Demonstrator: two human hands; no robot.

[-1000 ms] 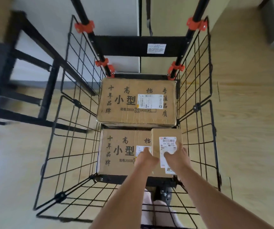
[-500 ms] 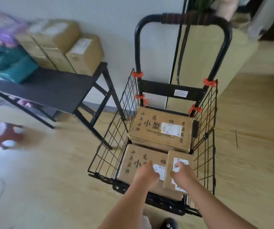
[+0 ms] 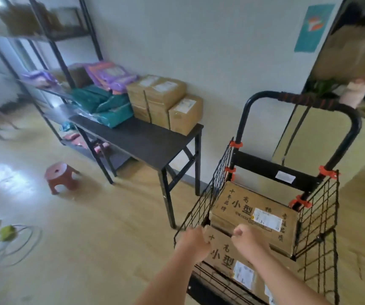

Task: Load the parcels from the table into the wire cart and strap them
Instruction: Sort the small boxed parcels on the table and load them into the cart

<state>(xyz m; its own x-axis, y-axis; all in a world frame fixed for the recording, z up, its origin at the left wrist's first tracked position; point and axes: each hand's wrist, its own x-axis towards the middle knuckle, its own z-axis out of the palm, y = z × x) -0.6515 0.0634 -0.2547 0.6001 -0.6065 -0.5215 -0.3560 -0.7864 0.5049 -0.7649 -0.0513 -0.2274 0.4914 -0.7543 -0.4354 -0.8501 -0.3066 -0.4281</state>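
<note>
head view: the cart (image 3: 316, 216) stood at 4 o'clock in the frame and already held two cartons. the rear box (image 3: 249, 205) sat higher, at the handle end. the front box (image 3: 223, 254) sat lower, toward 6 o'clock.

both hands hovered over the cart's near edge. the right hand (image 3: 246, 238) was curled into a loose fist above the boxes and gripped nothing. the left hand (image 3: 193, 241) showed only its back at the cart's 9 o'clock wire edge, so i could not tell whether its fingers were curled, or whether they touched the wire.

the parcels (image 3: 166, 100) not yet loaded were stacked on the table (image 3: 141, 139), at 10 o'clock from the hands and well apart from them. soft bags (image 3: 108, 108) lay at their 9 o'clock.

the parcels looked like stiff taped cardboard, probably light enough for two hands. the smooth tape might slide, so a palm on each opposite side, low near the bottom edge, seemed the best hold. the single carton at the table's end seemed the easiest to take first. the bags would likely sag and need support underneath.
</note>
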